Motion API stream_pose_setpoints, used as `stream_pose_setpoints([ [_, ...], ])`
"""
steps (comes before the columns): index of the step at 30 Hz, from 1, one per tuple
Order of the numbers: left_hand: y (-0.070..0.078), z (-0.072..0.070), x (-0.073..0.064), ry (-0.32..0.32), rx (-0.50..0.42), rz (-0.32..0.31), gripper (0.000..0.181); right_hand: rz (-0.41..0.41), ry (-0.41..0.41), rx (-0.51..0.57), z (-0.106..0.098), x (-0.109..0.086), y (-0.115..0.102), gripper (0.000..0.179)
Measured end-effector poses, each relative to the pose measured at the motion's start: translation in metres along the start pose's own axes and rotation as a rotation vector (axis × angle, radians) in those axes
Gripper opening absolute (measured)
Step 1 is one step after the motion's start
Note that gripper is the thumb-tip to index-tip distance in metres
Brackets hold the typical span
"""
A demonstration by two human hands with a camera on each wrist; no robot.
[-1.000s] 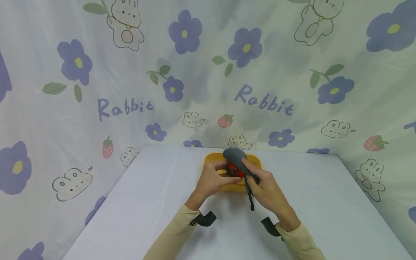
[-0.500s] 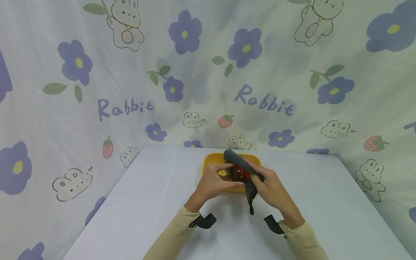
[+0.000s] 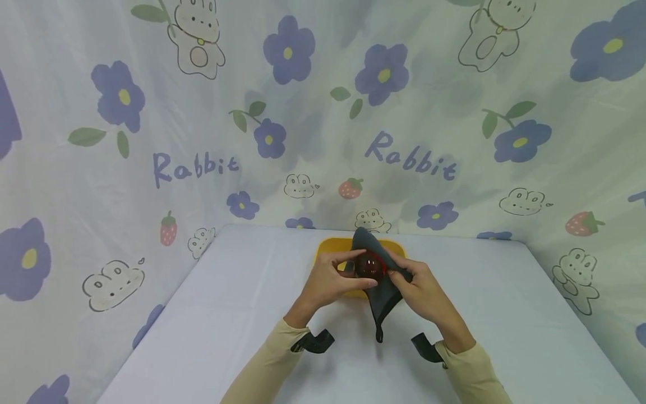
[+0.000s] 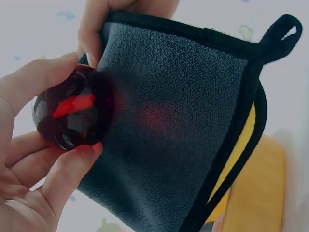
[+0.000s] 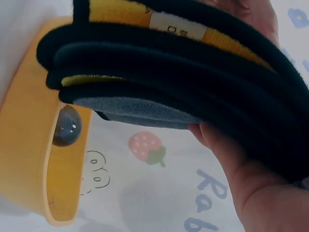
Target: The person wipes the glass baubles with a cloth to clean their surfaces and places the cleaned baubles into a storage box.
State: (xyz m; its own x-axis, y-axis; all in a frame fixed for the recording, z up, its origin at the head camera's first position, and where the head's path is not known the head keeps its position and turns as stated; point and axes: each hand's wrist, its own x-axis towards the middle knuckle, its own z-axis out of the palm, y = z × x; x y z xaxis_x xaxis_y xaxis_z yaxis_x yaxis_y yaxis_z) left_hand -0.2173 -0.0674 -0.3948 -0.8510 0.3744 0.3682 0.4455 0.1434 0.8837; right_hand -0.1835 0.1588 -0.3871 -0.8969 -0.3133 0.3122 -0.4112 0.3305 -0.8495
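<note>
Between the thumb and fingers of my left hand (image 3: 323,281) is a dark red, glossy, see-through ball (image 4: 72,108). My right hand (image 3: 426,294) grips a folded cloth (image 4: 169,96), grey and fuzzy on one face, yellow on another, with black trim and a corner loop. In the head view the cloth hangs right behind and beside the ball, its looped corner pointing down. Whether the cloth touches the ball is hard to tell. Both hands are raised in front of a yellow tub (image 3: 328,244).
Inside the tub, a clear bluish ball (image 5: 67,126) shows in the right wrist view. The tub stands near the back of the white table (image 3: 242,314), close to a hanging curtain (image 3: 323,123) printed with flowers and rabbits.
The cloth has spread and swung, so its looped corner now hangs lower and further left. More of the red ball shows. The right hand has moved slightly right; the left hand stays nearly in place.
</note>
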Motion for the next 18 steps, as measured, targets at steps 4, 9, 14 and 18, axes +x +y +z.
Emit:
stream_pose_setpoints([
  [4, 0.0000, -0.0011, 0.0003, 0.008, -0.053, -0.018, 0.056, -0.007, -0.008, 0.005, 0.0003, -0.0007, 0.0005, 0.049],
  [9, -0.0006, -0.0010, 0.0013, 0.020, -0.103, -0.022, 0.055, -0.014, -0.003, -0.004, 0.0006, -0.0015, -0.0010, 0.049],
  [14, -0.0026, -0.0002, 0.0025, 0.049, -0.088, 0.008, 0.050, -0.003, 0.009, -0.017, 0.0016, -0.0019, -0.0029, 0.050],
  [18, -0.0032, 0.0004, 0.0026, 0.079, -0.089, 0.015, 0.048, 0.002, 0.019, -0.033, 0.0025, -0.0030, -0.0038, 0.051],
])
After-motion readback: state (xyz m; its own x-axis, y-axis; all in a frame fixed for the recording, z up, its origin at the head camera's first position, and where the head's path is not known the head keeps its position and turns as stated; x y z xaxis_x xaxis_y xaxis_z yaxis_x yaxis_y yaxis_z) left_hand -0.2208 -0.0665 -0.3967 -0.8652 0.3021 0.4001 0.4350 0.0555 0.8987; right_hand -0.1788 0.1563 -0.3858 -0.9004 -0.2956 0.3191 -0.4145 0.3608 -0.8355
